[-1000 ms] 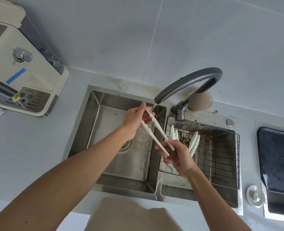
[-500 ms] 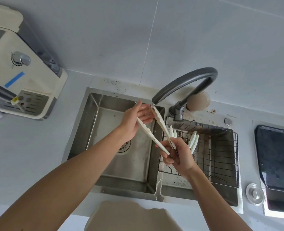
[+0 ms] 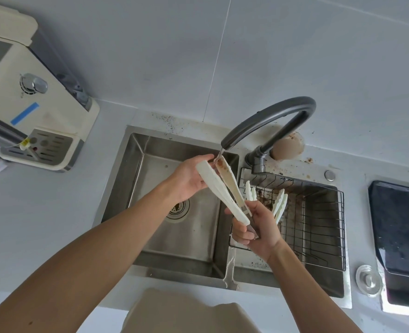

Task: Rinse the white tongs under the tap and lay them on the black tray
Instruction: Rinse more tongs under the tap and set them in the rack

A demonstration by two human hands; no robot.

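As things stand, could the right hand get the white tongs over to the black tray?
Probably yes: the right hand holds the white plastic tongs at their hinge, and only the wire rack lies between it and the black tray, nothing standing tall.

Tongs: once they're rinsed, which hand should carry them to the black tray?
Right. The right hand already grips the white tongs at the hinge end and is nearer the black tray at far right. The left hand only steadies the tips under the tap.
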